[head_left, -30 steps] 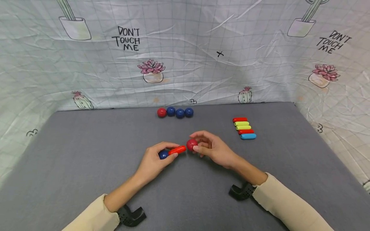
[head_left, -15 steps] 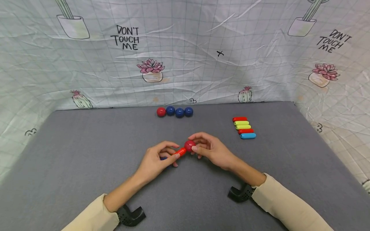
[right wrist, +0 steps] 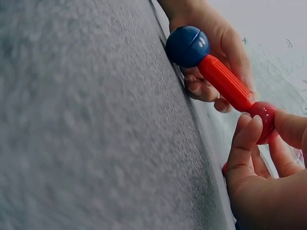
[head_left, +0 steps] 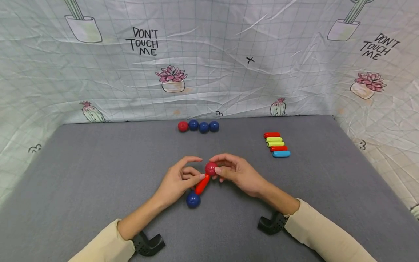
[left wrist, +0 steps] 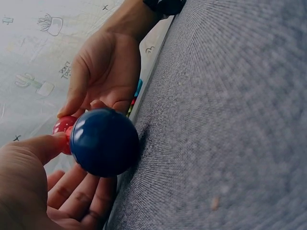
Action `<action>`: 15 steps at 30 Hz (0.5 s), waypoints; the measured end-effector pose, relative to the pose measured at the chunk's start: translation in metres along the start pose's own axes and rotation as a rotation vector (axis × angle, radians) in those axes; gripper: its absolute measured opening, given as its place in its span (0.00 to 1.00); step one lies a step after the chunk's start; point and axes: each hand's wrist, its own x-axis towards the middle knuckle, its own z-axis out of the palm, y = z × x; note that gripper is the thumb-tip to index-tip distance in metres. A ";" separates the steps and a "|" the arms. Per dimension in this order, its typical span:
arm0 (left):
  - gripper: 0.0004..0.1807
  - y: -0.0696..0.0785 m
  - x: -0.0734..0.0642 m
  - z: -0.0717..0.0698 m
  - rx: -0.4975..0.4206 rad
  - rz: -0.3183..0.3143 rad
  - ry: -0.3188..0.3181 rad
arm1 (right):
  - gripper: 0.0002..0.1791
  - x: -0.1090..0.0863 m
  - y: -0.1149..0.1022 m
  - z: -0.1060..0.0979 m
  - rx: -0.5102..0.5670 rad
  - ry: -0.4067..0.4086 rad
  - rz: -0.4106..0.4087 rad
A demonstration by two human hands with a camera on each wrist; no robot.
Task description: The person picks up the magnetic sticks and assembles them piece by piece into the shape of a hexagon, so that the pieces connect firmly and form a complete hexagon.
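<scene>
My right hand [head_left: 243, 174] pinches a glossy red ball [head_left: 211, 169] between thumb and fingers. Joined to that ball is a ribbed red building rod [right wrist: 225, 82], with a larger-looking dark blue ball [head_left: 193, 199] on its other end. In the head view the rod slants down from the red ball, so the blue ball is nearest the person. My left hand [head_left: 179, 178] has its thumb at the rod's upper end by the red ball. Its index finger reaches out straight, apart from the rod, while the other fingers bend loosely behind.
A red ball [head_left: 183, 126] and several blue balls [head_left: 203, 127] sit in a row near the back edge of the grey table [head_left: 98, 189]. To the right lie red, yellow-green and blue rods [head_left: 281, 154] side by side. Printed cloth [head_left: 209, 72] hangs behind.
The red ball in my right hand met the rod's end. The rod has swung so the blue ball came out of my left hand toward the person; the left fingers have loosened.
</scene>
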 end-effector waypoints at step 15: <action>0.22 0.003 0.000 0.004 -0.082 -0.046 0.013 | 0.21 -0.003 -0.008 0.001 -0.003 -0.005 -0.033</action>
